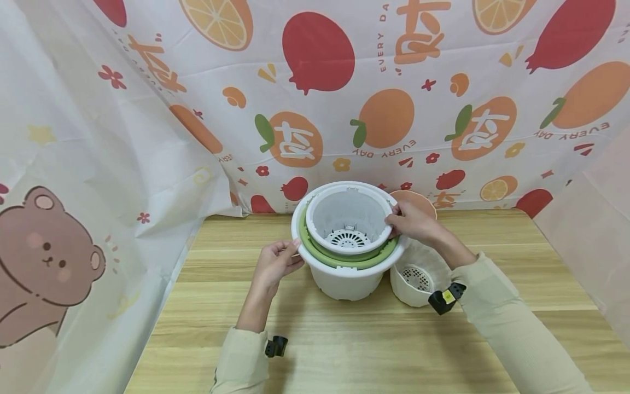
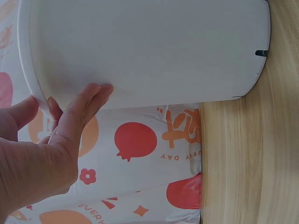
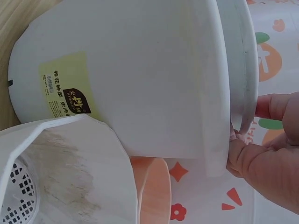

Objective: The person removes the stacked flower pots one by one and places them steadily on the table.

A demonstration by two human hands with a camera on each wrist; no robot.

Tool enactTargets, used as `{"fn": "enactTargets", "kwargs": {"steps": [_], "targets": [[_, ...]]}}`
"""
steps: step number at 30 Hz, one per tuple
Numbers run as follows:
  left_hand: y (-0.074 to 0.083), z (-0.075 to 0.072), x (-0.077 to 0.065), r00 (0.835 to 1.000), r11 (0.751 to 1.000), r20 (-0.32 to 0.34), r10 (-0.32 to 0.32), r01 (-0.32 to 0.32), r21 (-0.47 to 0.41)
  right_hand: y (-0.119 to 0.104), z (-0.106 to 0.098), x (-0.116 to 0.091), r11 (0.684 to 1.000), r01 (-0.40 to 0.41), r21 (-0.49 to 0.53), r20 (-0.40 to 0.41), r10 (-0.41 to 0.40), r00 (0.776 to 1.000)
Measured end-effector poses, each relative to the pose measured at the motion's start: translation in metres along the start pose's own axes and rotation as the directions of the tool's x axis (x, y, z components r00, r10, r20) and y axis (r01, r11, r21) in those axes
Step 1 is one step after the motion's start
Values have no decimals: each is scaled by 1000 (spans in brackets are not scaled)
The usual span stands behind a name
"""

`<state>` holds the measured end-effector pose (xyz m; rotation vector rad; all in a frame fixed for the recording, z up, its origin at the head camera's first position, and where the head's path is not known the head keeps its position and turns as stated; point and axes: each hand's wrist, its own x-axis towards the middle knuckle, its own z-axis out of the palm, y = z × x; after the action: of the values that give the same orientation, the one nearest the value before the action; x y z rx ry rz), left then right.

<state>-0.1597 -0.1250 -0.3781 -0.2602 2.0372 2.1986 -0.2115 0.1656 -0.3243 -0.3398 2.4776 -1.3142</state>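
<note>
Flower pots stand nested together near the back of the table: a large white pot (image 1: pixel 344 285) outside, a green pot (image 1: pixel 315 246) within it, and a smaller white pot (image 1: pixel 346 210) with a slotted base innermost. My left hand (image 1: pixel 275 265) pinches the large pot's rim at its left side; in the left wrist view the thumb is on the rim and other fingertips rest against the outer wall. At the right, my right hand (image 1: pixel 413 223) grips the innermost pot's rim between thumb and fingers. That rim stands above the outer one in the right wrist view.
A cream pot (image 1: pixel 410 295) with a perforated base is close against the large pot's right side. Behind it shows an orange pot (image 1: pixel 418 201). A fruit-print sheet (image 1: pixel 320 109) hangs at the table's back edge, and a bear-print sheet (image 1: pixel 98 191) at the left.
</note>
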Motion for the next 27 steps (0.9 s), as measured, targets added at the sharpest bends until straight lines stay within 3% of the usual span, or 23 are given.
{"fn": "enactTargets", "kwargs": {"steps": [27], "targets": [[0,0,-1,1000,1000,5,8,-8,-1,3,0,-2,994,-5,106,7,5,1000]]}}
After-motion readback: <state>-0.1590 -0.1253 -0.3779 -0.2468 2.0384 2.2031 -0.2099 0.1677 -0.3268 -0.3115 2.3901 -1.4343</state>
